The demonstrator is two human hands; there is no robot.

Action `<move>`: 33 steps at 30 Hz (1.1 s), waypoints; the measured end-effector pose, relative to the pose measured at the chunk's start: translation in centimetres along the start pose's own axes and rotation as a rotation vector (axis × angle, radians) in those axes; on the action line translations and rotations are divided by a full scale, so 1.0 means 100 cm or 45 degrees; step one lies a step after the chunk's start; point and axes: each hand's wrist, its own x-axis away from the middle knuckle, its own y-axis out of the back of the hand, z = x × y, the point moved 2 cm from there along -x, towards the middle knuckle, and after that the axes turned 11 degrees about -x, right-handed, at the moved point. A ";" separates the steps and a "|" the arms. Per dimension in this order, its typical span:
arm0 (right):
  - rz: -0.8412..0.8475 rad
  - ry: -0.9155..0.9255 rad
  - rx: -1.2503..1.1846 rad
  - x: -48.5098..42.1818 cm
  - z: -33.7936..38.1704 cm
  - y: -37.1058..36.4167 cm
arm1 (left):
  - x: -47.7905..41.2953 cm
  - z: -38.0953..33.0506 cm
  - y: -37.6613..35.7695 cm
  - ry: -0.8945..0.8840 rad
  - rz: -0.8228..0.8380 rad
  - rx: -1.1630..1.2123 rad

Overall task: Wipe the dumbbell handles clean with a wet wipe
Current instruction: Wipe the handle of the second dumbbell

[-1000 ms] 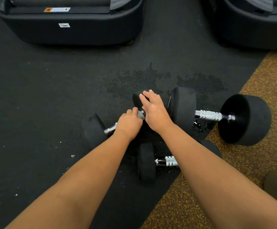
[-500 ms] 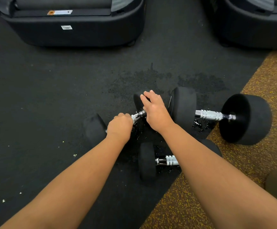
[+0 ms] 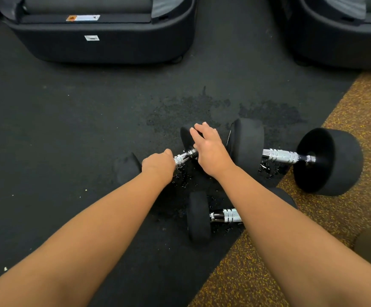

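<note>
Three black dumbbells with chrome handles lie on the floor. My left hand (image 3: 159,166) grips the left part of the chrome handle (image 3: 183,158) of the middle dumbbell, whose left head (image 3: 128,170) shows beside my wrist. The wet wipe is hidden inside my fist. My right hand (image 3: 210,148) rests with straight fingers on that dumbbell's right head (image 3: 185,136). A big dumbbell (image 3: 328,161) lies to the right, its handle (image 3: 280,156) bare. A small dumbbell (image 3: 199,217) lies nearest me, partly under my right forearm.
Water drops and dark wet patches (image 3: 191,111) mark the black rubber floor (image 3: 69,129). A speckled brown floor (image 3: 346,207) begins on the right. Two dark machine bases stand at the back, one left (image 3: 104,45) and one right (image 3: 339,41).
My left hand has slid leftward along the chrome handle, away from my right hand, baring more of the handle. My right hand has stayed on the dumbbell head.
</note>
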 end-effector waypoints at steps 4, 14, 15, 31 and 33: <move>-0.002 -0.018 0.009 0.000 0.001 0.001 | -0.004 0.003 0.002 -0.025 0.079 0.065; 0.007 0.010 0.007 -0.001 0.002 0.000 | -0.002 0.007 0.003 -0.053 -0.032 0.159; 0.000 0.012 0.013 -0.001 0.002 0.000 | -0.004 0.008 0.003 -0.035 0.005 0.160; -0.034 0.001 -0.029 0.001 0.003 0.001 | -0.017 0.007 0.000 0.019 0.156 0.347; -0.039 0.018 -0.026 0.002 0.003 0.001 | -0.015 0.003 -0.002 0.035 0.137 0.168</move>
